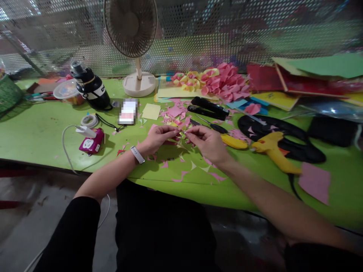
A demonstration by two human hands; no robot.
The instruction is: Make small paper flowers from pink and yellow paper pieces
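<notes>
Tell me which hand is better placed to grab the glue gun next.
Right, probably: the yellow glue gun lies to the right, nearer the right hand than the left hand, whose reach might cross the right arm.

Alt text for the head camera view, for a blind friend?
A person's left hand and right hand pinch something tiny over a green table strewn with paper scraps; a yellow glue gun lies right, a fan stands behind.

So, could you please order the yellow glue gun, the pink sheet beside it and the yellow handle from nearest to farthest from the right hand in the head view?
1. Yellow handle: just right of the right hand.
2. Yellow glue gun: farther right.
3. Pink sheet: farthest right of the three.
</notes>
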